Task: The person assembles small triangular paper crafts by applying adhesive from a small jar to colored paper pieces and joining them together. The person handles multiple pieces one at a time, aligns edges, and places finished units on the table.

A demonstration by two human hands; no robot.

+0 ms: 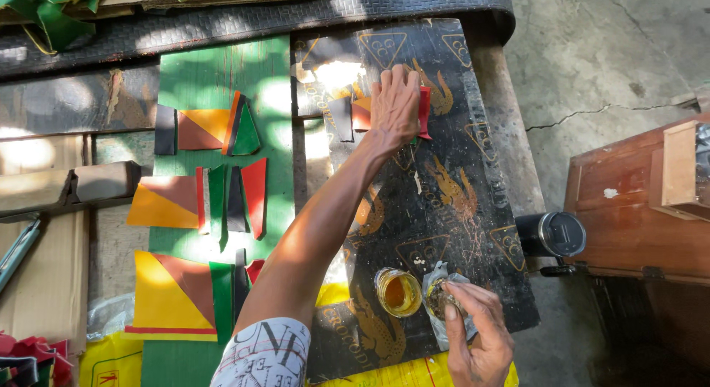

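**Hand flat on a coloured patch, other hand at the glue jar**

Patchwork piece (360, 112) under the left palm: orange and red wedges with a dark strip beside them and a red edge poking out on the far side, lying at the far end of the black printed mat (473, 172). Left hand (394, 102) is spread wide, fingers pointing away, arm stretched long across the mat, pressing down flat. Right hand (473, 335) sits low at the near edge, fingers curled around a crumpled wad (441, 294) of grimy cloth or wrapping, thumb up. Just beside that wad stands a small open jar (398, 291) of amber liquid. Over on the green board (214, 83), more triangular pieces in yellow, brown, red and green lie in rows, well apart from both hands.
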